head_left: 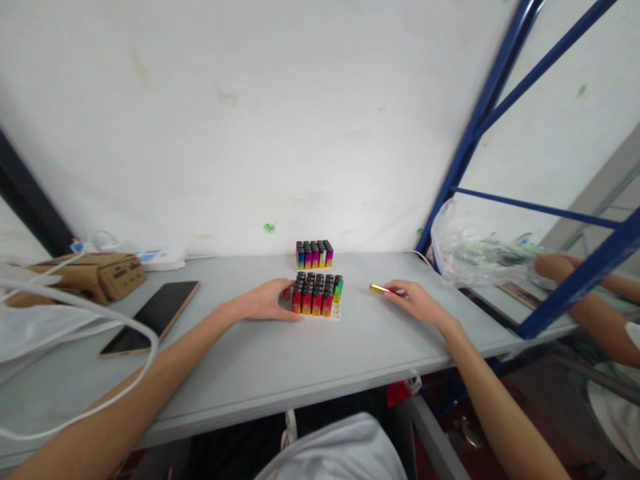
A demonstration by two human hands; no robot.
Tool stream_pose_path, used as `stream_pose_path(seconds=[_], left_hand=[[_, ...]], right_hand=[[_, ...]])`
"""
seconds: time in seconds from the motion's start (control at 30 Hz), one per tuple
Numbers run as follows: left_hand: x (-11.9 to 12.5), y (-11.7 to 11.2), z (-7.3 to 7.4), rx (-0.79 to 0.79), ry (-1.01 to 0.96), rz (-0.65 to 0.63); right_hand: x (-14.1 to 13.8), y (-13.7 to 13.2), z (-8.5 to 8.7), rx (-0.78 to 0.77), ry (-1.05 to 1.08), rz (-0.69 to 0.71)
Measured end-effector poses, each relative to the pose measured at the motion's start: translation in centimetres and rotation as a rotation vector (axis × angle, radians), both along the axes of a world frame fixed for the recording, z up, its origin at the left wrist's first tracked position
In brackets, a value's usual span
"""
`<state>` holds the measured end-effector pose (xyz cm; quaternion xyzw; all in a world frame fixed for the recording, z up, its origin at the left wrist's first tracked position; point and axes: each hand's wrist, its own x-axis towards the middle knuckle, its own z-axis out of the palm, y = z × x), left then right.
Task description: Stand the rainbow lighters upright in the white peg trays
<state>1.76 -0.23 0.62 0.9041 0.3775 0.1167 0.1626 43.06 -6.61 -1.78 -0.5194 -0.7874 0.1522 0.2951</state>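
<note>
A white tray [336, 313] on the grey table [280, 360] holds several upright multicoloured lighters [317, 293] with black tops. My left hand [269, 300] rests against the tray's left side, fingers curled around its edge. My right hand [416, 298] lies on the table to the tray's right, its fingertips pinched on a small gold cylindrical object [380, 289]. Behind the tray stands a second, smaller row of lighters [314, 255] near the wall.
A dark phone [153, 313] lies left of my arm, with a cardboard box [95, 273] and white cables [75, 313] beyond. A clear plastic bag [475, 250] sits at the right by a blue metal frame [500, 87]. Another person's arms [595, 300] reach in at far right.
</note>
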Motion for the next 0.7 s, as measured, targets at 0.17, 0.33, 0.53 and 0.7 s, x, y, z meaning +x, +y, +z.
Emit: stream_pose_path(seconds=[0.17,0.33,0.53,0.7], left_hand=[[0.0,-0.1,0.1,-0.005,-0.007,0.008],[0.0,-0.1,0.2,-0.014,-0.010,-0.002],[-0.1,0.0,0.0,-0.007,-0.022,-0.006],[0.0,0.1,0.0,-0.004,-0.017,0.000]], right_hand=[[-1.5,1.3,1.5,0.015,0.520,-0.034],[-4.0,3.8,4.6,0.092,0.948,-0.058],[-8.0,5.6,5.4,-0.105,1.086,0.080],[-10.0,5.4,2.2,-0.262,0.949,0.106]])
